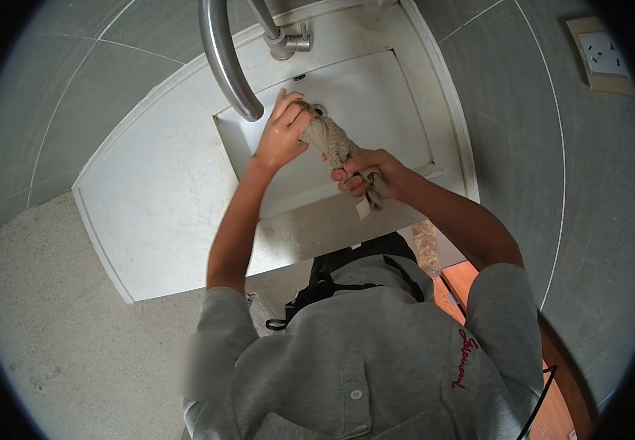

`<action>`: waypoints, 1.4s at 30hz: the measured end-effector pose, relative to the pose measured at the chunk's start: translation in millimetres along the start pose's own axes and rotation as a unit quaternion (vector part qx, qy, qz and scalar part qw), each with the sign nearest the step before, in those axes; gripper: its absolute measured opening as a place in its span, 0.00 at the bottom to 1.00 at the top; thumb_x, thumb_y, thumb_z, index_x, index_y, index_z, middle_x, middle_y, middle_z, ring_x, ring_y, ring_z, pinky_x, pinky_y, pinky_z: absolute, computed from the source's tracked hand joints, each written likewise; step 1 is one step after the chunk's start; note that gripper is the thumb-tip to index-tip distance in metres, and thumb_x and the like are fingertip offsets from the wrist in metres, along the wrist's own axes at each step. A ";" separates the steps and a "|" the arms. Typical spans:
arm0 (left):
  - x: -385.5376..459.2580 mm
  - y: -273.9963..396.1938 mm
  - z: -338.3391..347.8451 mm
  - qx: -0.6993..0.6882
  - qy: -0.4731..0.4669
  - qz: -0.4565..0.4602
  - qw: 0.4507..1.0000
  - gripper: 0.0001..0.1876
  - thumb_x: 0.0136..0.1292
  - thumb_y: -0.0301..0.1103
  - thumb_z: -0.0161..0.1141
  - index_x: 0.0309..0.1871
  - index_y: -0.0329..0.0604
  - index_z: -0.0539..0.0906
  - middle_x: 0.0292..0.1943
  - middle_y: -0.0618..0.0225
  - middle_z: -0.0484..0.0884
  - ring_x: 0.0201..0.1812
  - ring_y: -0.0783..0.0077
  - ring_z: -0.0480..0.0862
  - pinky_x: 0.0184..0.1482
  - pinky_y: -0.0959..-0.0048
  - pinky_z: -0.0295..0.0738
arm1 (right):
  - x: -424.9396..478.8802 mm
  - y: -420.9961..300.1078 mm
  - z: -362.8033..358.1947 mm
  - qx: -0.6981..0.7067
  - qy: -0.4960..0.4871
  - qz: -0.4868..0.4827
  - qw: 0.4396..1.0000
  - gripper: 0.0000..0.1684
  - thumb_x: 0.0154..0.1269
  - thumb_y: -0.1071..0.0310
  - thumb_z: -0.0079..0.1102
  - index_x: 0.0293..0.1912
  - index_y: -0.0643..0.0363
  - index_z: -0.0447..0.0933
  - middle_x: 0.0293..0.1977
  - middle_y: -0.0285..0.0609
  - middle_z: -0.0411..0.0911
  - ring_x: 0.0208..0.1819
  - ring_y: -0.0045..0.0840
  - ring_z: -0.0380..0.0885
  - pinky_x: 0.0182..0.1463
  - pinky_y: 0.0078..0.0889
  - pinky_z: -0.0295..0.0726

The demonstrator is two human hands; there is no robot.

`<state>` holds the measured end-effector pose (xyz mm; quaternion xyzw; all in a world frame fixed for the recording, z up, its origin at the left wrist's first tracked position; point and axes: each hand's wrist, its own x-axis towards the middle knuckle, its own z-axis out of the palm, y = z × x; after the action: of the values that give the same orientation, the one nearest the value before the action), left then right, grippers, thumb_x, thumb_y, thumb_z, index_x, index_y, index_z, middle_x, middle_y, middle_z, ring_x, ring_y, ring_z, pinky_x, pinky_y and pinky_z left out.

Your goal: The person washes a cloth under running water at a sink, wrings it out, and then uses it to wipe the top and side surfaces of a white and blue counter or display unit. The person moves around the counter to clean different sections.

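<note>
A twisted beige-grey cloth (pixel 329 137) stretches between my two hands above a white rectangular sink basin (pixel 389 104). My left hand (pixel 286 129) grips its upper end, close to the drain hole (pixel 319 110). Around the lower part of the cloth is my right hand (pixel 375 173), its fingers curled tight. A loose tail of cloth with a pale tag (pixel 363 209) hangs below that hand, over the front rim of the sink. The cloth's far end is partly hidden behind my left fingers.
A curved steel faucet spout (pixel 235 71) reaches over the basin's left side, with its lever handle (pixel 298 41) behind. White countertop (pixel 158 209) extends left. Grey tiled walls (pixel 515 137) enclose the sink, and a wall socket (pixel 603 53) is at the right.
</note>
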<state>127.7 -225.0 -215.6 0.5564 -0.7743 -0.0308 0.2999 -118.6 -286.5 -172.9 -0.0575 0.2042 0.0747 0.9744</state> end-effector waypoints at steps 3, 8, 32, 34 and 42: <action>6.5 8.3 -24.8 -0.020 -0.107 0.006 0.994 0.30 0.39 0.20 0.72 0.52 0.41 0.78 0.51 0.55 0.83 0.59 0.47 0.81 0.58 0.52 0.81 | -3.6 -13.3 5.5 -0.246 0.065 0.022 0.967 0.26 0.60 0.75 0.66 0.58 0.55 0.72 0.36 0.37 0.75 0.28 0.20 0.73 0.29 0.24 0.73; 8.8 29.1 -24.9 -0.146 -0.330 -0.272 0.892 0.34 0.47 0.23 0.74 0.59 0.40 0.69 0.46 0.45 0.86 0.51 0.40 0.85 0.51 0.53 0.81 | 20.5 -58.3 -16.2 -0.763 0.147 -0.055 0.627 0.26 0.54 0.73 0.70 0.54 0.58 0.76 0.35 0.46 0.83 0.35 0.40 0.84 0.40 0.41 0.81; 13.9 42.8 9.7 -0.641 -0.143 -0.458 0.599 0.19 0.41 0.16 0.55 0.40 0.43 0.75 0.26 0.68 0.75 0.24 0.72 0.73 0.26 0.71 0.69 | 80.6 -174.1 29.1 -0.878 -0.215 -0.428 -0.025 0.10 0.52 0.65 0.66 0.33 0.48 0.74 0.23 0.31 0.67 0.28 0.25 0.75 0.25 0.31 0.72; 7.1 39.4 14.6 -0.801 -0.104 -0.411 0.423 0.19 0.42 0.17 0.53 0.40 0.43 0.73 0.25 0.68 0.72 0.21 0.73 0.69 0.23 0.70 0.65 | 91.2 -174.0 23.0 -0.861 -0.182 -0.475 0.016 0.10 0.52 0.65 0.67 0.33 0.47 0.74 0.24 0.31 0.67 0.28 0.24 0.75 0.25 0.30 0.73; -2.2 62.6 50.4 -0.967 0.087 -0.227 0.077 0.19 0.47 0.19 0.49 0.45 0.43 0.71 0.26 0.67 0.67 0.18 0.76 0.61 0.16 0.76 0.55 | 115.3 -114.7 -48.2 -0.805 0.174 -0.538 0.181 0.11 0.56 0.68 0.68 0.38 0.47 0.78 0.27 0.33 0.71 0.28 0.30 0.79 0.28 0.35 0.78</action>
<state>50.3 -213.8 -233.9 -0.0690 0.1225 -0.7706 0.6216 -13.5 -391.9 -254.3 -0.9176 0.1151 -0.3559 0.1342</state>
